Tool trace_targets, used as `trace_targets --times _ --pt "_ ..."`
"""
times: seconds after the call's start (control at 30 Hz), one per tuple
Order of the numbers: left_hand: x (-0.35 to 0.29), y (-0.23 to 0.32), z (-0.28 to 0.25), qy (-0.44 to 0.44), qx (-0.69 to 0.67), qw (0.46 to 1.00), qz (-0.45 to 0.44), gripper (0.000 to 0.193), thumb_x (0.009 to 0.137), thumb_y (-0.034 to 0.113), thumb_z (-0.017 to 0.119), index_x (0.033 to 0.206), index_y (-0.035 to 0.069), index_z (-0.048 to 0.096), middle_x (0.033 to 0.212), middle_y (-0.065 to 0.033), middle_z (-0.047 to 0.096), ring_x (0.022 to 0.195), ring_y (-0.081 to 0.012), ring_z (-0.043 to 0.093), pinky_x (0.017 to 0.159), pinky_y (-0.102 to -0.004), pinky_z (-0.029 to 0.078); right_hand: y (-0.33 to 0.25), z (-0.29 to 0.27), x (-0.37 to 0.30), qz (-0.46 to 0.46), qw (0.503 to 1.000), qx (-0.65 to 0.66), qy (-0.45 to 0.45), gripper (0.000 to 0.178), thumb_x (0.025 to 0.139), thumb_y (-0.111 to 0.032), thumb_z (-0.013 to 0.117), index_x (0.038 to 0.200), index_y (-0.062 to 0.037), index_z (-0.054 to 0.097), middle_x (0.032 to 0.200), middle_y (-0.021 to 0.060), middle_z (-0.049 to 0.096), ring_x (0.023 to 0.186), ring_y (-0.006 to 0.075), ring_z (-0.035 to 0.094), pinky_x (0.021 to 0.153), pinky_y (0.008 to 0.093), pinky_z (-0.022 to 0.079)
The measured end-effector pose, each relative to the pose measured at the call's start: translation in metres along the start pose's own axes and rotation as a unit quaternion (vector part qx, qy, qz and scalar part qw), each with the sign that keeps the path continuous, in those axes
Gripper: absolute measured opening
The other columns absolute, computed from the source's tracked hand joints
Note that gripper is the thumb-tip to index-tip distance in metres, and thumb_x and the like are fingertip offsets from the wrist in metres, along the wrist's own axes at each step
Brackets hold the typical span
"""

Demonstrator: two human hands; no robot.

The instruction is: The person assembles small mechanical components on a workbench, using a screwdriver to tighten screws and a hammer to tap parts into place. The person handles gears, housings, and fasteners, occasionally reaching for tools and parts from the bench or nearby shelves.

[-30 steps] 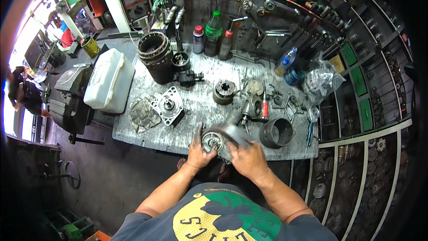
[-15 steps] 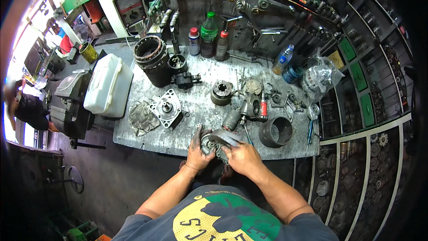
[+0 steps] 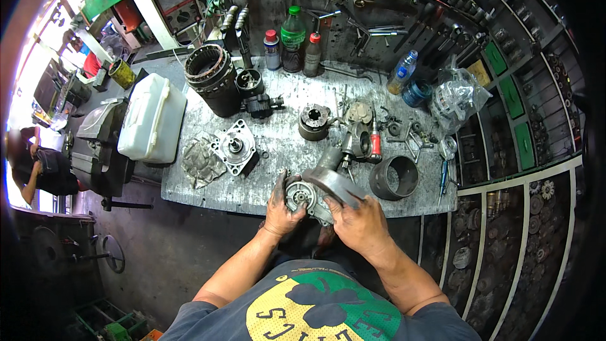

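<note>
My left hand (image 3: 282, 210) grips a round metal housing (image 3: 301, 196) at the bench's front edge, thumb over its rim. A toothed hub shows in the housing's centre. My right hand (image 3: 361, 222) is closed on a long, curved grey metal piece (image 3: 336, 185), slightly blurred, which slants over the housing's right side. Whether the two parts touch, I cannot tell. Just beyond my hands, a metal cylinder (image 3: 330, 157) lies on the bench. To the right stands a wide, dark open ring (image 3: 394, 177). A flanged metal part with a shaft (image 3: 235, 145) sits to the left.
The worn bench (image 3: 278, 145) bears a tall dark cylinder (image 3: 213, 82), a slotted round part (image 3: 314, 122), a red-handled tool (image 3: 376, 142) and bottles (image 3: 293, 41) at the back. A white plastic case (image 3: 151, 120) is on the left. Another person (image 3: 39, 161) is at far left.
My right hand has moved right with the curved metal piece, lifting it off the housing's middle, so the hub shows more fully. My left hand has barely moved.
</note>
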State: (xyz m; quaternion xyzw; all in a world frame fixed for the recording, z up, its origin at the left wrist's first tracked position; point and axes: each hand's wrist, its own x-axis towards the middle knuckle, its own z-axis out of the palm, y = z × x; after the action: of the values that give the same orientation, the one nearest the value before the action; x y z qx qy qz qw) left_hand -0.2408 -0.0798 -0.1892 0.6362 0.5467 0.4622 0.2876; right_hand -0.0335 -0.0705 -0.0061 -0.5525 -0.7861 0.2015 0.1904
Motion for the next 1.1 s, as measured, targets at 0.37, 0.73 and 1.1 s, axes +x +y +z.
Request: trace_targets --times 0.37,0.73,1.1 --pt "0.002 -0.002 -0.001 -0.011 -0.042 0.999 -0.011 0.104 0.084 0.024 0.080 0.170 -0.003 0.028 0.148 -0.0234 0.067 0.133 -0.0425 0.067 0.118 -0.0503 0.050 0.012 0.001 -0.015 0.014 0.996 -0.052 -0.073 0.022 0.103 -0.026 0.073 0.111 -0.0079 0.082 0.096 0.0187 0.080 0.081 0.0418 0.077 0.073 0.0542 0.063" --pt "-0.001 -0.004 -0.001 -0.011 -0.052 0.999 -0.008 0.099 0.083 0.020 0.080 0.168 -0.002 0.033 0.145 -0.0214 0.069 0.130 -0.0401 0.069 0.115 -0.0477 0.053 0.017 0.008 -0.012 -0.019 0.998 -0.059 -0.016 0.020 0.101 -0.022 0.073 0.089 -0.0062 0.079 0.084 0.0161 0.077 0.072 0.0418 0.074 0.063 0.0533 0.062" --pt "0.003 -0.009 -0.002 -0.015 -0.038 0.999 0.001 0.100 0.082 0.021 0.081 0.168 -0.001 0.034 0.147 -0.0233 0.067 0.135 -0.0420 0.066 0.121 -0.0484 0.049 0.014 0.008 -0.009 -0.029 0.998 -0.048 -0.020 0.022 0.102 -0.026 0.073 0.101 -0.0056 0.081 0.088 0.0197 0.077 0.078 0.0428 0.076 0.069 0.0537 0.063"
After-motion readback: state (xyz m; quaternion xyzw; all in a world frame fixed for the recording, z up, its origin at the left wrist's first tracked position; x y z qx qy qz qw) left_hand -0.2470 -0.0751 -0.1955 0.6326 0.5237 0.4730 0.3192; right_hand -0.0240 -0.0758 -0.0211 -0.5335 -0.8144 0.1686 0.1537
